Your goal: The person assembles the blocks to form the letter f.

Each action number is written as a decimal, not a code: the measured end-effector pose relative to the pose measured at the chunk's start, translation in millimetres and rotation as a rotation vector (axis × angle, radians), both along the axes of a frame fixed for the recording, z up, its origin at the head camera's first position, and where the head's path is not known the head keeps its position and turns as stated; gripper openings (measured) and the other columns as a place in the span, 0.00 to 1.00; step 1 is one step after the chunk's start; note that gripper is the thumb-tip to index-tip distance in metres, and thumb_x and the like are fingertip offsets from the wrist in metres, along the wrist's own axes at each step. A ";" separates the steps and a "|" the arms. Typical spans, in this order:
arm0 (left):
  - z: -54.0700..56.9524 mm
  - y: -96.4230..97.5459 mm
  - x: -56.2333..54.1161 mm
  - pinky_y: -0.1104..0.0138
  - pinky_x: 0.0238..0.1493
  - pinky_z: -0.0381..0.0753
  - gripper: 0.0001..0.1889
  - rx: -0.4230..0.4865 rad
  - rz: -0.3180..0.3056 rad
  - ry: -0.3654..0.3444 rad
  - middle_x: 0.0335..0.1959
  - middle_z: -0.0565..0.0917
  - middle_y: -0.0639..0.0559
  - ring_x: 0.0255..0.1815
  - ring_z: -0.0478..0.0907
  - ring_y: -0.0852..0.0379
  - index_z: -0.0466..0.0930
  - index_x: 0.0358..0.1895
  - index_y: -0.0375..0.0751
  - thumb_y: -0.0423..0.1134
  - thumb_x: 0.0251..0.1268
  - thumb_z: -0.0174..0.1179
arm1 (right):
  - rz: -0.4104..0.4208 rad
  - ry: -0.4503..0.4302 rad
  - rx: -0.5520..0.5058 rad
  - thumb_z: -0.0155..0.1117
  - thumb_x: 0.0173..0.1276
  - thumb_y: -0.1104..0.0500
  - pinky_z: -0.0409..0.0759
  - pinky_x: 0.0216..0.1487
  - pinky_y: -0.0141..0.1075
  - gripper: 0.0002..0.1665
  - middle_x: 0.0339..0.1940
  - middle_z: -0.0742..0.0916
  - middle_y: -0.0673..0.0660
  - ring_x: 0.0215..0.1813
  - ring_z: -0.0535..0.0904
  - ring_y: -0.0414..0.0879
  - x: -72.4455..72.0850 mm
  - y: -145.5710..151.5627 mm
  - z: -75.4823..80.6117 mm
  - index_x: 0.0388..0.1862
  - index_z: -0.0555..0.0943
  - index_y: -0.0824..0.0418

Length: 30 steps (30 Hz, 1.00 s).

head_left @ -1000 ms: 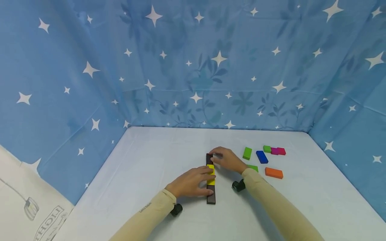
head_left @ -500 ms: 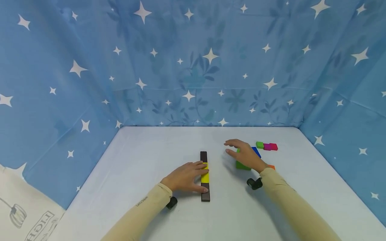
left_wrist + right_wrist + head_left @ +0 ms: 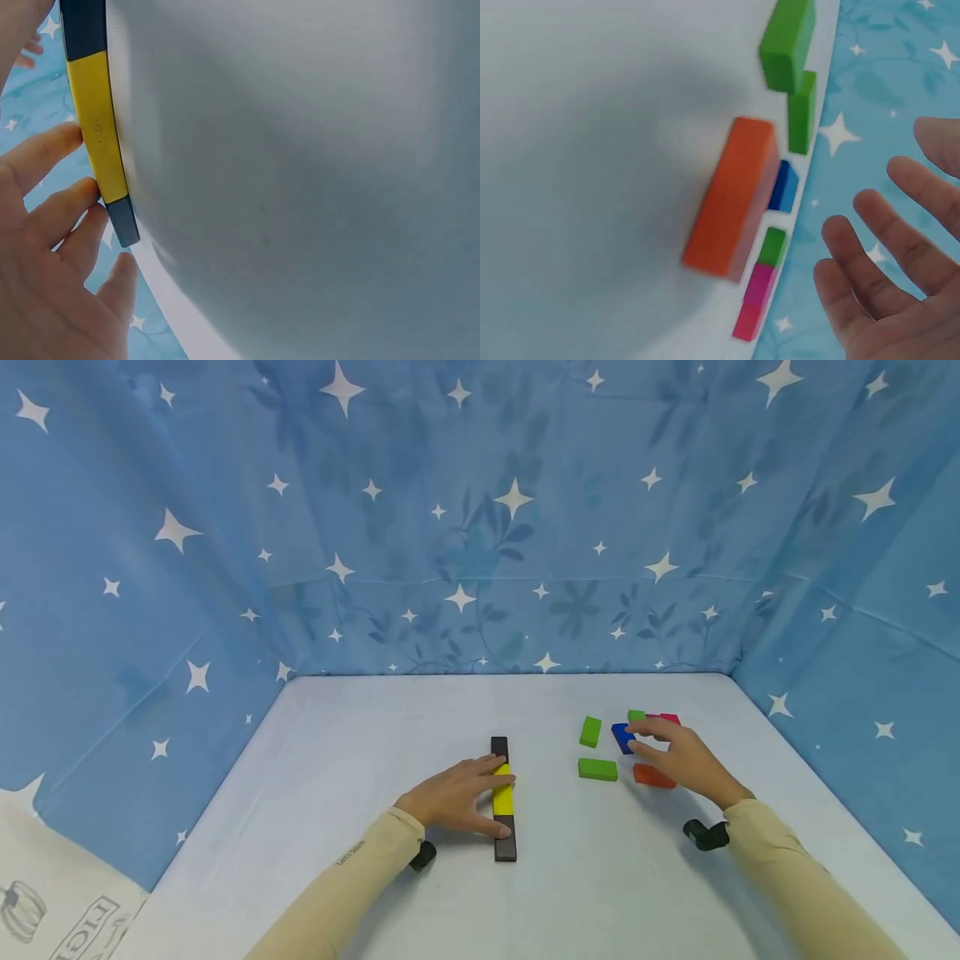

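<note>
My left hand (image 3: 457, 797) rests on a straight row of blocks, fingers spread and loosely bent. A yellow block (image 3: 503, 802) forms the row's middle, with a dark block (image 3: 506, 850) at the near end and another dark block (image 3: 499, 746) at the far end. In the left wrist view, fingertips reach the yellow block's side (image 3: 101, 127). Over the loose blocks at right, my right hand (image 3: 690, 764) hovers with nothing in it, its fingers loosely extended. Its fingertips overlap the blue block (image 3: 621, 739), just beyond an orange block (image 3: 651, 777).
Two green blocks, one slanted (image 3: 591, 732) and one crosswise (image 3: 597, 769), lie left of the blue one. Behind my right hand, a small green block (image 3: 637, 716) joins purple and red blocks (image 3: 670, 719). A star-patterned blue curtain (image 3: 420, 527) encloses the white table (image 3: 375, 718).
My right hand has left the far end of the row and moved right to the loose blocks. The left hand stays on the row. The head view has shifted slightly.
</note>
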<state>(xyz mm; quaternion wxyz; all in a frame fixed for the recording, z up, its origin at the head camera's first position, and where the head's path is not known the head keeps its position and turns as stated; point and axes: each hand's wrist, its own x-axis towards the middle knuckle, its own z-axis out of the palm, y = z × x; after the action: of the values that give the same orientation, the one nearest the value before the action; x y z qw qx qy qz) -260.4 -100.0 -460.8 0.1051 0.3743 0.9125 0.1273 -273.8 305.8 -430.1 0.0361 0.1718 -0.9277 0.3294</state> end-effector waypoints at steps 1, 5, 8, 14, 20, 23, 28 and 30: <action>-0.1 -0.1 0.0 0.55 0.84 0.55 0.47 0.002 0.000 0.001 0.87 0.57 0.50 0.86 0.55 0.47 0.68 0.83 0.54 0.71 0.66 0.67 | -0.001 -0.006 0.008 0.68 0.80 0.57 0.78 0.65 0.69 0.25 0.69 0.82 0.71 0.69 0.75 0.71 1.9 4.1 -1.4 0.69 0.81 0.69; -1.2 -0.6 0.6 0.57 0.83 0.57 0.48 0.013 0.002 0.000 0.87 0.58 0.51 0.86 0.55 0.50 0.67 0.84 0.52 0.71 0.66 0.67 | 0.003 -0.042 0.041 0.71 0.77 0.57 0.80 0.62 0.67 0.24 0.64 0.85 0.69 0.64 0.78 0.69 8.2 17.3 -7.4 0.67 0.83 0.68; -2.3 -1.3 1.1 0.58 0.83 0.57 0.47 0.027 0.002 -0.005 0.87 0.58 0.51 0.86 0.55 0.52 0.67 0.84 0.51 0.70 0.67 0.67 | 0.004 -0.081 0.066 0.73 0.75 0.59 0.83 0.59 0.63 0.22 0.60 0.86 0.67 0.61 0.80 0.67 12.4 25.3 -13.2 0.64 0.85 0.67; -4.1 -1.4 1.5 0.59 0.83 0.57 0.47 0.051 0.004 -0.025 0.87 0.57 0.52 0.86 0.54 0.52 0.67 0.84 0.50 0.69 0.68 0.67 | -0.018 -0.128 0.105 0.75 0.71 0.63 0.87 0.55 0.58 0.21 0.56 0.87 0.66 0.54 0.82 0.62 19.2 37.2 -24.7 0.60 0.86 0.68; -4.0 -0.2 1.4 0.58 0.83 0.56 0.47 0.037 0.000 -0.021 0.87 0.57 0.52 0.86 0.54 0.51 0.66 0.84 0.49 0.69 0.68 0.66 | -0.070 -0.104 0.107 0.74 0.70 0.64 0.81 0.60 0.66 0.22 0.56 0.87 0.68 0.55 0.82 0.64 23.5 49.7 -33.6 0.60 0.85 0.71; -3.6 -0.7 2.5 0.58 0.83 0.55 0.47 0.031 0.001 -0.022 0.87 0.57 0.51 0.86 0.54 0.51 0.65 0.84 0.49 0.68 0.69 0.66 | -0.086 -0.110 0.107 0.75 0.70 0.62 0.80 0.61 0.66 0.22 0.56 0.88 0.68 0.56 0.82 0.64 23.2 54.9 -36.0 0.60 0.85 0.71; -4.3 -0.8 3.6 0.59 0.84 0.54 0.46 0.034 -0.002 -0.021 0.87 0.57 0.51 0.87 0.53 0.52 0.65 0.85 0.48 0.68 0.70 0.65 | -0.100 -0.155 0.088 0.75 0.72 0.59 0.83 0.59 0.63 0.22 0.55 0.88 0.65 0.54 0.82 0.60 19.7 58.9 -35.6 0.60 0.86 0.70; -4.2 -0.7 3.9 0.59 0.83 0.55 0.46 0.035 -0.003 -0.019 0.87 0.57 0.50 0.86 0.53 0.52 0.65 0.84 0.47 0.68 0.70 0.64 | -0.103 -0.175 0.077 0.75 0.72 0.58 0.84 0.57 0.60 0.22 0.53 0.88 0.63 0.53 0.82 0.58 17.5 59.0 -34.7 0.60 0.86 0.70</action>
<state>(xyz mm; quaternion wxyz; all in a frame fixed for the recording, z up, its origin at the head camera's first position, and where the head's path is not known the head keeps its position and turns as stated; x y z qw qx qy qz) -256.5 -100.7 -465.0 0.1072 0.3760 0.9087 0.1464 -256.3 364.8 -464.8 -0.0349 0.0959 -0.9469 0.3050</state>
